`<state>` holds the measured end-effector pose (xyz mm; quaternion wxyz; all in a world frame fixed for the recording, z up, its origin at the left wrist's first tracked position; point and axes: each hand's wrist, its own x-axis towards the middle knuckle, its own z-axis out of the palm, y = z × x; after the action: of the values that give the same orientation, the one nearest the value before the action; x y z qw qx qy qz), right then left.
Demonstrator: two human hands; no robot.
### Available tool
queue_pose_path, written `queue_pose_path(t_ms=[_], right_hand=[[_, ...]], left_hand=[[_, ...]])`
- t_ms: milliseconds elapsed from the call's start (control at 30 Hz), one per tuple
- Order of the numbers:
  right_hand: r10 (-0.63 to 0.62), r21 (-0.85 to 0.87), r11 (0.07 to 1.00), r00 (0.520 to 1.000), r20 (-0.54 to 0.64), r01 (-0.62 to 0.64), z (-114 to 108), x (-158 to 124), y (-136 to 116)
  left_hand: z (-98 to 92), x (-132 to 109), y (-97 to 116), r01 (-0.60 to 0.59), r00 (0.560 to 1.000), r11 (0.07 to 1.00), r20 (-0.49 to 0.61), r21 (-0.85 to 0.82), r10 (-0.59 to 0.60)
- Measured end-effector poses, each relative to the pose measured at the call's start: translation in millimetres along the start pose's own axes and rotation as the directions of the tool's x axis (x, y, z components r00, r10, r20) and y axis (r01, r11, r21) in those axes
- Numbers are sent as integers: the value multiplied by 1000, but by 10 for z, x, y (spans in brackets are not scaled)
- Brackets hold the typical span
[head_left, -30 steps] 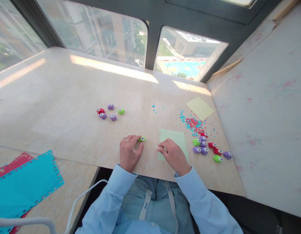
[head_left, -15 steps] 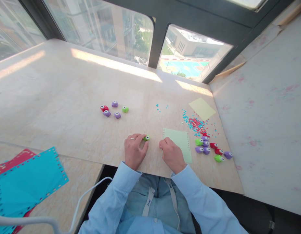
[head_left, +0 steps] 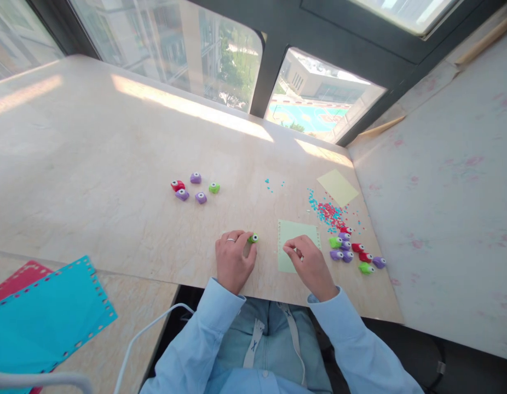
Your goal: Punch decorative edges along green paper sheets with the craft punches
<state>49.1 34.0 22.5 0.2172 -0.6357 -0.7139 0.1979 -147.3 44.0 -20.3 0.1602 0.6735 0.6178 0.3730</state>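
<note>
My left hand (head_left: 236, 259) rests on the table with its thumb and fingers around a small green craft punch (head_left: 253, 238), whose white top has a dark mark. My right hand (head_left: 309, 265) is over a pale green sheet of paper (head_left: 288, 229) with holes punched along its edges. Its thumb and fingertips are pinched together, and whatever is between them is too small to make out. Right of the sheet stands a group of red, purple and green craft punches (head_left: 347, 256). Behind them lies a pile of red and blue paper bits (head_left: 328, 211).
More craft punches (head_left: 200, 197) stand at the middle left. A yellow paper (head_left: 338, 187) lies near the right wall, and a few blue bits (head_left: 267, 181) lie farther back. Blue paper (head_left: 44, 323) with punched edges overlaps red paper (head_left: 21, 282) at lower left, near a white cable (head_left: 142, 328).
My right hand has moved right, from the sheet's left edge to over its middle, and its pinched fingers now show. My left hand keeps hold of the green craft punch. The view has shifted slightly.
</note>
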Motion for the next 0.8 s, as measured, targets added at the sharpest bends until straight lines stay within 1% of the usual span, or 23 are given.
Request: queue_pose_path(t_ms=[67, 167, 333, 400, 533, 600, 667, 733, 800], right_hand=[[-4, -4, 1000, 999, 51, 4, 59, -16, -7], [4, -15, 1000, 996, 88, -3, 175, -34, -19], [15, -36, 999, 999, 52, -14, 270, -48, -43], [3, -85, 996, 999, 34, 0, 290, -56, -50], [-35, -268, 963, 999, 16, 38, 361, -81, -82], [-39, -314, 949, 999, 16, 42, 393, -96, -115], [-45, -277, 960, 999, 21, 49, 387, -105, -139], [-30, -190, 981, 1000, -3, 29, 314, -88, -120], [49, -114, 992, 995, -88, -59, 163, -26, -33]], left_hand=[[-7, -2, 10, 4, 1000, 1000, 2, 0, -4], [-10, -5, 19, 4, 1000, 1000, 1, -5, -4], [-16, -7, 24, 17, 1000, 1000, 15, -14, -17], [-20, -7, 28, 24, 1000, 999, 19, -21, -23], [-27, -11, 35, 37, 999, 999, 25, -37, -37], [-30, -15, 34, 38, 999, 998, 27, -44, -37], [-29, -20, 30, 32, 999, 998, 28, -49, -31], [-27, -25, 24, 26, 999, 998, 32, -48, -24], [-24, -29, 20, 17, 999, 999, 34, -43, -15]])
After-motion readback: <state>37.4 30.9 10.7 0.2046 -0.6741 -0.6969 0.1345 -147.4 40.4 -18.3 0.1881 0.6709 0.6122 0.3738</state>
